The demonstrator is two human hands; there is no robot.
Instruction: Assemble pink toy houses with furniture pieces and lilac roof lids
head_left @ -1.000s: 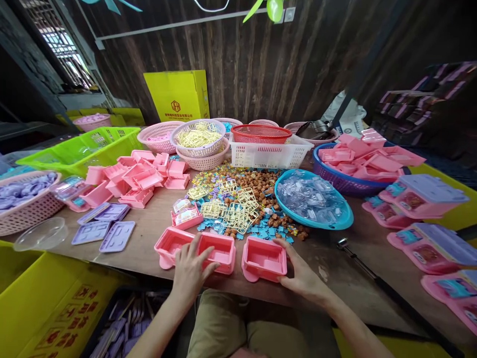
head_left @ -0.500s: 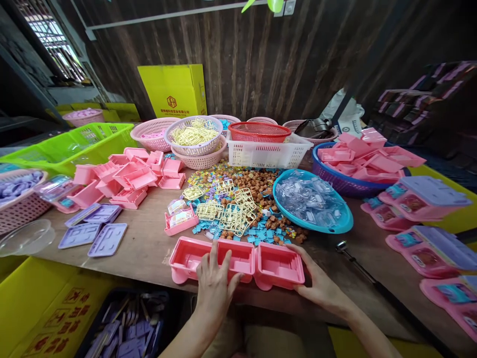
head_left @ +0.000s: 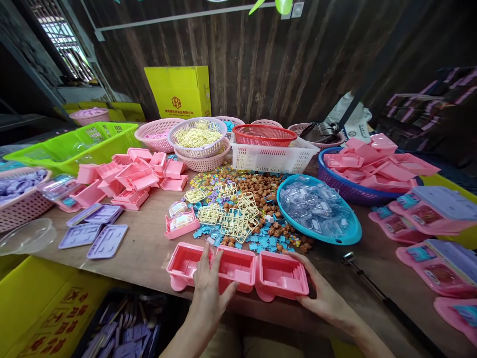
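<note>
Three open-topped pink plastic boxes stand in a row along the table's front edge: a left box (head_left: 185,262), a middle box (head_left: 237,270) and a right box (head_left: 282,277). My left hand (head_left: 208,293) lies over where the left and middle boxes meet, its fingers stretched out and its thumb near the middle box's front wall. Around the right box's outer end, my right hand (head_left: 320,293) has its fingers behind and its thumb in front. Just beyond the row are a small pink tray (head_left: 181,226) holding packed pieces and several cream frames (head_left: 238,223).
Loose brown and blue pieces (head_left: 261,194) cover the table's middle. A blue basin (head_left: 357,236) holds clear plastic parts. Pink boxes (head_left: 137,176) and purple lids (head_left: 108,241) lie left. A black rod (head_left: 387,303) and several finished-looking pink-purple boxes (head_left: 432,209) are on the right.
The view has shifted slightly. My left hand has slid a little left along the boxes, its fingers closer together. My right hand stays at the right box's end.
</note>
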